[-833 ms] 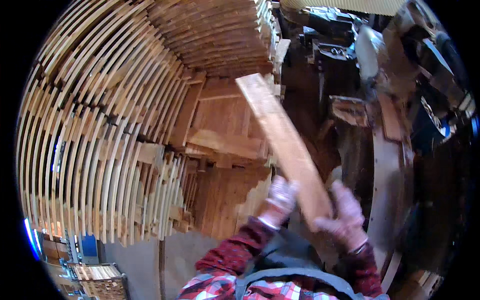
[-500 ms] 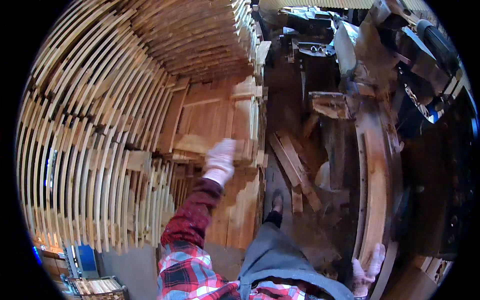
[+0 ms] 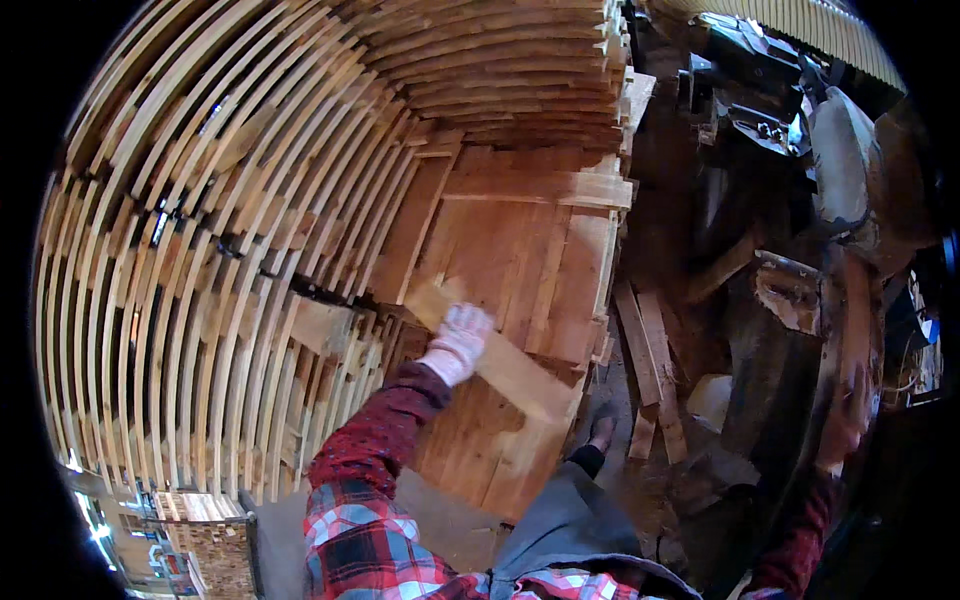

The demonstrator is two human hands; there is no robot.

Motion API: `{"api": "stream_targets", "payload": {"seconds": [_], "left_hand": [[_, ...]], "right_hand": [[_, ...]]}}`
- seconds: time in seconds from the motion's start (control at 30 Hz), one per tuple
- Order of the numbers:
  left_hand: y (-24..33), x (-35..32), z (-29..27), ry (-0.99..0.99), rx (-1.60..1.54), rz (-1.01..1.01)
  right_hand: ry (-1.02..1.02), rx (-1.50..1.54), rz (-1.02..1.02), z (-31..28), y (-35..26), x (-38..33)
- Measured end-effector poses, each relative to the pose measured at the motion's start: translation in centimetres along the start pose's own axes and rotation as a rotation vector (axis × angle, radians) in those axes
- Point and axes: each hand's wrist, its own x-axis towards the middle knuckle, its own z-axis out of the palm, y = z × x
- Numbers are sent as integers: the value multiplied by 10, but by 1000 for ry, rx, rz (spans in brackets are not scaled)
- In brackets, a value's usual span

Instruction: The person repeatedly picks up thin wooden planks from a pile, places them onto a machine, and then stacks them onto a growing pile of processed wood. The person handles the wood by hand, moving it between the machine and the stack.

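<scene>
Item, one left hand (image 3: pixel 460 343), in a dark red patterned sleeve (image 3: pixel 375 425): it lay over the upper-left part of a pale board (image 3: pixel 525 378), fingers close together on the wood; from where I stood I could not tell whether they clamped it. Item, said pale board: set aslant across a stack of reddish planks (image 3: pixel 520 235), its lower end toward the stack's near right edge. Item, one right hand (image 3: pixel 848 412): out to the right, in shade and blurred, at the near part of a long reddish strip of wood (image 3: pixel 856 310); whether it gripped or merely touched could not be made out. Item, tall slatted rows of timber (image 3: pixel 175 340): along the left, curving up beside the planks. Item, loose boards (image 3: pixel 662 365): on the floor between the stack and the strip, side by side. Item, one foot (image 3: pixel 603 430): just beside those boards. Item, one grey apron (image 3: pixel 570 515), over a red, white and black plaid shirt (image 3: pixel 355 525). Item, one smaller timber pile (image 3: pixel 218 550): lower left, well apart.
</scene>
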Motion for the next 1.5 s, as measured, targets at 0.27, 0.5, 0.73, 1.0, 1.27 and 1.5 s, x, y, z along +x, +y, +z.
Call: {"api": "stream_targets", "payload": {"seconds": [0.27,0.5,0.73,1.0,1.27,1.5], "left_hand": [[194,29,-181,94,-436,329],[231,25,-342,367,-587,592],[174,124,-282,184,-957,146],[-142,117,33,-315,-470,-993],[-154,101,77,-136,-101,-1056],[-197,123,49,-209,-180,-1062]], "right_hand": [[-537,54,-467,-20,-350,-36],[-387,161,-233,-206,-238,-112],[-158,-227,-154,-253,-190,-234],[-215,-264,-74,-108,6,-145],[-523,333,-328,112,-321,156],[-587,129,-485,376,-418,269]]}}
